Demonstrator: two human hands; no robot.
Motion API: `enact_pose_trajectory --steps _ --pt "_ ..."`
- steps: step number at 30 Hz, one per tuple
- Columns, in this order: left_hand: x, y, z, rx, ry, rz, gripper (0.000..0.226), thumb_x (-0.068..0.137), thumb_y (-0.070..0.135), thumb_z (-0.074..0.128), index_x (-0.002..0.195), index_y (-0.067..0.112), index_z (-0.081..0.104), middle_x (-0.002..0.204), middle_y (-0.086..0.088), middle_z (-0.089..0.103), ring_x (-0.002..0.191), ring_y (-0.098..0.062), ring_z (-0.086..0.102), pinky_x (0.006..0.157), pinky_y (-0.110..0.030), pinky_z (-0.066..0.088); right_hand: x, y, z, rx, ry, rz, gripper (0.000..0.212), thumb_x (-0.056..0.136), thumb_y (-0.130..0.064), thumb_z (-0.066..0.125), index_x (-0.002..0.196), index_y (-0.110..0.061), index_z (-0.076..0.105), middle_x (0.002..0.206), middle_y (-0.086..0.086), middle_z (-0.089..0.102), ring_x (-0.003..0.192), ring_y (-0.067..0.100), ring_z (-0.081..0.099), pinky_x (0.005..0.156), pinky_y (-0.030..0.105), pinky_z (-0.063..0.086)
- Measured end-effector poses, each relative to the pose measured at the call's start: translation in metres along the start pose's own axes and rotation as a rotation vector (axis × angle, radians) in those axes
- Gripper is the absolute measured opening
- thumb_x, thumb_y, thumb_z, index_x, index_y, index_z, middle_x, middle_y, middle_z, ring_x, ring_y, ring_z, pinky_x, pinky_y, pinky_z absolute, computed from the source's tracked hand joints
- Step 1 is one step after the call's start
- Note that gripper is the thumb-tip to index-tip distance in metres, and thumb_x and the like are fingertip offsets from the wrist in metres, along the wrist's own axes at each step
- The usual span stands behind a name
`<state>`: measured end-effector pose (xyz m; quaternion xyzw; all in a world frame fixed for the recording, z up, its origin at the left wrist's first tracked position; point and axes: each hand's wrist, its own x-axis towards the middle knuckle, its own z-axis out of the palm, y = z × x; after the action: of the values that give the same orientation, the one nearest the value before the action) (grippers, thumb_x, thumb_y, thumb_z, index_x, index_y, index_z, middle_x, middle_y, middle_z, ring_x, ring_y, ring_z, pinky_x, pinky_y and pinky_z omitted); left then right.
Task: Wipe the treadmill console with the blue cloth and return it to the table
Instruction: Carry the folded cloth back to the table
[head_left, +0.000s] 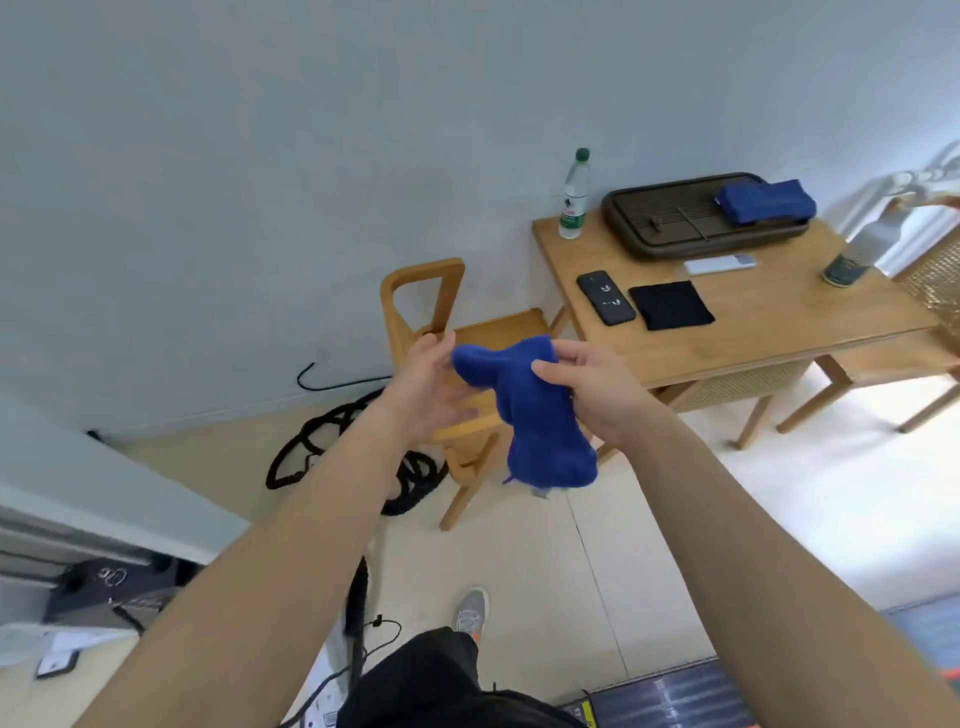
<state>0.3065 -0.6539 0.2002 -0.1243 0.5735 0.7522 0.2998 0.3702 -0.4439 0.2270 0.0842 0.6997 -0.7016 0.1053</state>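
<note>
From the head view, both bare forearms reach forward and meet in mid-air, and between them hangs the blue cloth (524, 410), bunched and drooping, well above the floor and near the wooden chair (457, 364) behind it. The right hand (597, 395) has its thumb and fingers closed on the cloth's upper right part; the left hand (426, 384) is turned palm inward, its fingers curled loosely against the cloth's upper left edge — whether it pinches the fabric or merely touches it, I cannot tell. The table (779, 317) stands to the far right, carrying a dark tray (675, 228) with another blue cloth-like bundle (763, 202) on it, a bottle (574, 197), a phone (605, 297) and a black square cloth (670, 305). No console is plainly visible, so how far the wiping has got cannot be judged. The step in hand looks like gathering or folding the cloth — best done by finding two corners, pulling it flat between both hands, and keeping the dangling end clear of the cables (332, 457) on the floor.
</note>
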Motion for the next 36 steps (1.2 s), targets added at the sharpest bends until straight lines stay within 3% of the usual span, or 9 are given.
enact_pose_trajectory --steps 2,5,8,13,16,18,24,28,36 --pt "0.03 -0.017 0.026 0.027 -0.166 -0.158 0.079 0.082 0.061 0.07 0.147 0.027 0.039 0.143 -0.007 0.057 0.112 -0.034 0.068 0.089 -0.052 0.05 0.015 -0.007 -0.024 0.057 0.104 0.041 0.019 0.097 -0.009 0.064 0.109 -0.018 0.076 0.108 0.011 0.077 0.106 0.03 0.071 0.1 0.05 0.052" --pt "0.061 -0.02 0.07 0.028 -0.31 -0.211 0.043 0.095 0.052 0.058 0.127 0.024 0.06 0.136 -0.014 0.062 0.122 -0.029 0.063 0.105 -0.051 0.042 0.03 -0.012 -0.064 0.143 0.171 0.105 0.027 0.094 -0.001 0.063 0.118 -0.011 0.071 0.119 0.019 0.071 0.118 0.041 0.064 0.104 0.057 0.049" --pt "0.091 -0.006 0.112 0.136 -0.371 -0.169 0.041 0.095 0.052 0.057 0.126 0.024 0.062 0.129 -0.009 0.068 0.12 -0.023 0.062 0.102 -0.043 0.044 0.035 -0.014 -0.103 0.246 0.204 0.143 0.045 0.092 0.012 0.057 0.133 -0.006 0.061 0.128 0.022 0.066 0.12 0.041 0.062 0.099 0.048 0.054" --pt "0.143 -0.009 0.16 0.273 -0.443 -0.178 0.075 0.093 0.05 0.059 0.154 0.022 0.025 0.134 -0.006 0.065 0.139 -0.027 0.041 0.115 -0.05 0.015 0.035 -0.015 -0.16 0.357 0.299 0.206 0.059 0.092 0.016 0.052 0.14 -0.017 0.056 0.13 0.017 0.066 0.11 0.032 0.07 0.092 0.042 0.058" --pt "0.161 -0.019 0.195 0.281 -0.572 -0.298 0.045 0.09 0.056 0.061 0.129 0.035 0.052 0.144 -0.007 0.056 0.142 -0.027 0.04 0.122 -0.053 0.012 0.034 -0.016 -0.192 0.428 0.341 0.208 0.044 0.095 0.016 0.049 0.126 -0.013 0.063 0.121 0.017 0.067 0.104 0.029 0.068 0.097 0.042 0.054" --pt "0.173 -0.028 0.22 0.241 -0.655 -0.367 0.037 0.089 0.059 0.06 0.117 0.037 0.069 0.137 -0.009 0.063 0.135 -0.029 0.051 0.119 -0.054 0.026 0.036 -0.015 -0.217 0.473 0.377 0.208 0.039 0.096 0.015 0.048 0.123 -0.009 0.064 0.124 0.018 0.065 0.111 0.031 0.064 0.104 0.044 0.049" --pt "0.224 -0.033 0.304 0.113 -0.478 -0.268 0.04 0.098 0.039 0.059 0.132 0.017 0.062 0.127 -0.005 0.07 0.122 -0.024 0.063 0.102 -0.042 0.05 0.062 0.0 -0.324 0.504 0.514 0.245 0.042 0.092 0.015 0.052 0.13 -0.002 0.063 0.133 0.021 0.064 0.123 0.036 0.062 0.099 0.042 0.055" --pt "0.258 -0.027 0.359 0.008 -0.275 -0.191 0.048 0.091 0.016 0.071 0.136 0.015 0.054 0.121 -0.007 0.07 0.104 -0.019 0.071 0.073 -0.03 0.059 0.082 0.003 -0.401 0.395 0.559 0.34 0.046 0.09 0.016 0.055 0.132 -0.002 0.06 0.129 0.019 0.065 0.115 0.035 0.063 0.092 0.039 0.056" --pt "0.304 -0.028 0.446 0.615 -0.054 0.011 0.072 0.08 0.003 0.079 0.141 0.021 0.046 0.13 -0.005 0.052 0.114 -0.024 0.057 0.091 -0.04 0.056 0.121 -0.002 -0.49 -0.129 0.531 0.502 0.103 0.072 0.004 0.086 0.155 -0.019 0.03 0.148 0.018 0.045 0.128 0.037 0.052 0.107 0.048 0.048"
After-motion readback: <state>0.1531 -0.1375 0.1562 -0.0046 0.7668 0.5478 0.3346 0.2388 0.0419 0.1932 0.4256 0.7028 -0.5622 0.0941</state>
